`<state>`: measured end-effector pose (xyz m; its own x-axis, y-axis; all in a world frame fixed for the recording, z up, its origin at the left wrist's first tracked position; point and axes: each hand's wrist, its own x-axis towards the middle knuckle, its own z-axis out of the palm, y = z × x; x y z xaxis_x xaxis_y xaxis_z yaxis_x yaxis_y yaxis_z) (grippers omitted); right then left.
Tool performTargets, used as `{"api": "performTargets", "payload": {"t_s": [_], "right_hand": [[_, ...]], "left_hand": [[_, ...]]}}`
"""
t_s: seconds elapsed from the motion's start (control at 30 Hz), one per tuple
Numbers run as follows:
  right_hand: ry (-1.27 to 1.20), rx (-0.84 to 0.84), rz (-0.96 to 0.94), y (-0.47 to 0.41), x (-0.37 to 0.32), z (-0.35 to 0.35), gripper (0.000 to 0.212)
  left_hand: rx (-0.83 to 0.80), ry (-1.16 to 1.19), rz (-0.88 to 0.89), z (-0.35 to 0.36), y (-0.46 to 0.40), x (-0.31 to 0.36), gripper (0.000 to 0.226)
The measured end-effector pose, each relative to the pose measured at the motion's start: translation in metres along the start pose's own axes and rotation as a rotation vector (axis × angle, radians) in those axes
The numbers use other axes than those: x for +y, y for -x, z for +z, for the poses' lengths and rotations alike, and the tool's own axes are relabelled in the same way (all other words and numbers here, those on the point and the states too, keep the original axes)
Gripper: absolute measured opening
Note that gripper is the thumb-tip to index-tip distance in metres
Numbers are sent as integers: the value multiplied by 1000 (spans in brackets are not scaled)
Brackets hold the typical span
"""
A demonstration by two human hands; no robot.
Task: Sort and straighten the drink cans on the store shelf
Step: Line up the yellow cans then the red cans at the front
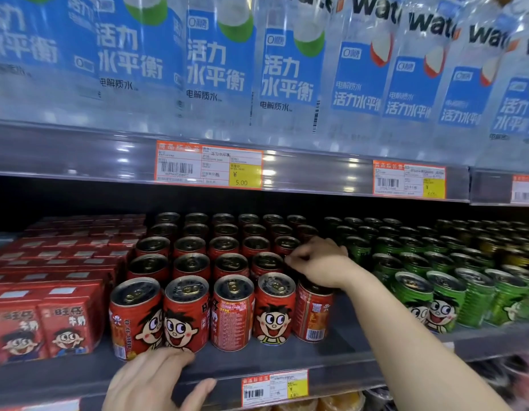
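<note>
The red cans (pixel 232 310) are ribbed metal with glossy printed sides and dull silvery tops with pull tabs. The green cans (pixel 447 301) share that ribbed, shiny finish. The red cartons (pixel 44 327) look like glossy printed board. The bottles (pixel 290 69) are clear plastic with smooth labels. The shelf (pixel 272 355) is matt grey metal; its price tag (pixel 275 387) is paper behind shiny plastic.

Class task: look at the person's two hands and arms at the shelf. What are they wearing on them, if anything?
Nothing visible. The left hand and right hand are both bare: no gloves, rings, watch or bands. The right forearm is uncovered throughout, with no sleeve in view.
</note>
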<state>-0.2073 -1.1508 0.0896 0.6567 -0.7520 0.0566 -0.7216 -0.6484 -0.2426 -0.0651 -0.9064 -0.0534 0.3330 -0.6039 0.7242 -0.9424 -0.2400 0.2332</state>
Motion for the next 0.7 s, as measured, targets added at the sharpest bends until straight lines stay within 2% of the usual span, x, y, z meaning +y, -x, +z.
{"api": "performTargets", "payload": {"t_s": [0.07,0.13,0.17,0.2,0.27,0.37,0.47,0.7], "right_hand": [[-174,95,15,0,13,-3,27],[-74,241,159,-1,28,-6,29],[31,258,245,0,34,-7,33],[101,222,303,-1,38,-6,38],[72,110,323,-2,41,0,45],[-160,88,265,-2,38,7,43],[-528,82,203,2,41,13,40],[-941,54,124,26,50,20,33]], "left_hand": [[-8,-11,-2,0,0,-1,66],[-12,-13,2,0,0,-2,67],[-11,-9,1,0,0,-1,67],[-10,-4,2,-1,0,-1,66],[-13,5,7,-1,0,0,65],[-37,8,-3,-2,0,1,63],[-46,3,1,-3,-1,-1,67],[-23,-16,-32,-4,1,4,68]]}}
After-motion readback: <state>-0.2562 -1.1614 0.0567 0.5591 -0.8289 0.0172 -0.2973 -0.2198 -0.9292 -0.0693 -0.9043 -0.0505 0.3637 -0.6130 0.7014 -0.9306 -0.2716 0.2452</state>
